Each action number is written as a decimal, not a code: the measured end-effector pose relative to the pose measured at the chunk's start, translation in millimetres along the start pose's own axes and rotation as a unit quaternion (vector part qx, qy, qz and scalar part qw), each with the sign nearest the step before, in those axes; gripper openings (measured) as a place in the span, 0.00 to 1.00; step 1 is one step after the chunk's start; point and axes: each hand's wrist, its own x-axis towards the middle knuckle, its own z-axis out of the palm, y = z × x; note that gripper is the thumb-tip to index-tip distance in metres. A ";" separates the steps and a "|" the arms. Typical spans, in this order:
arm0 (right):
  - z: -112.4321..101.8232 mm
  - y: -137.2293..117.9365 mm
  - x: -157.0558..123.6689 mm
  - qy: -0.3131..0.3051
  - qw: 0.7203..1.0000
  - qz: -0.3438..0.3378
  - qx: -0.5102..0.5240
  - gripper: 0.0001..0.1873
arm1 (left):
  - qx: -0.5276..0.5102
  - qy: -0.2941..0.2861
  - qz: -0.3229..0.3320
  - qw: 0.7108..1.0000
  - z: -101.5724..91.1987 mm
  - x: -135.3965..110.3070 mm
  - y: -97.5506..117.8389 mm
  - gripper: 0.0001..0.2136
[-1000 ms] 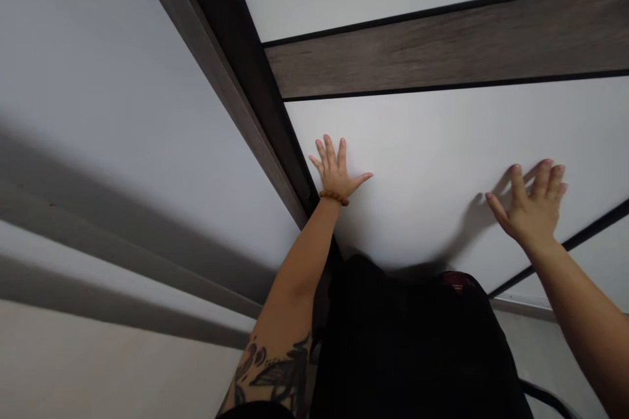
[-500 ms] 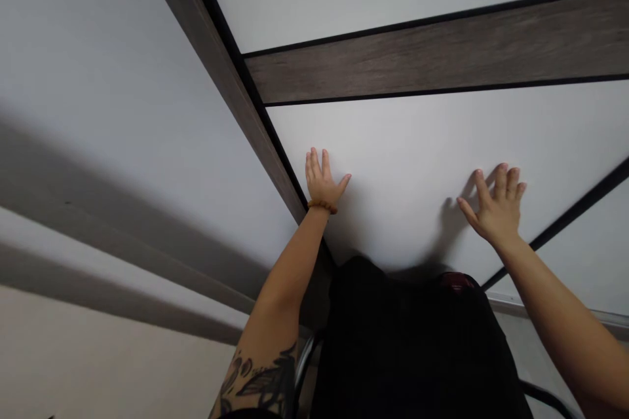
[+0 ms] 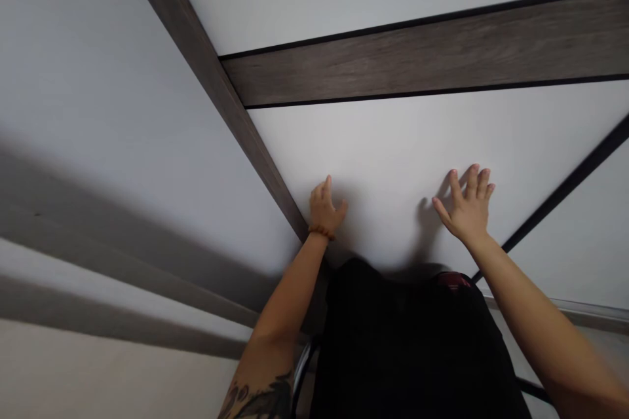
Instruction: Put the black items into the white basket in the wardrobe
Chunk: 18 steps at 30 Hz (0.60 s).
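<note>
Well, nearest, at six o'clock, sits our black lap [image 3: 417, 340]. Our left hand [image 3: 324, 211], by the centre, is half-curled; our right hand [image 3: 469, 213], toward three, is spread; both hold nothing, contact we cannot tell. Beyond, one door [image 3: 388, 144] faces us from eleven to four: four white panels, one wood band [image 3: 427, 46], long axis nine to nearly three.
</note>
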 end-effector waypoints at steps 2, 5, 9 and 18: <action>-2.8 -2.1 2.5 0.000 1.000 0.009 0.007 0.49 | -0.050 -0.027 -0.002 0.998 -2.4 -14.0 8.9 0.38; -14.0 -11.6 -1.1 0.000 0.999 0.011 0.040 0.48 | -0.155 -0.050 -0.017 0.987 -9.6 -43.2 28.8 0.39; -33.4 -44.9 -44.4 -0.041 0.977 0.066 0.197 0.49 | -0.287 -0.057 -0.053 0.955 -22.8 -93.1 56.9 0.49; -16.4 -99.6 -176.4 -0.190 0.883 0.227 0.365 0.54 | -0.276 -0.305 -0.139 0.901 -16.8 -172.7 46.6 0.58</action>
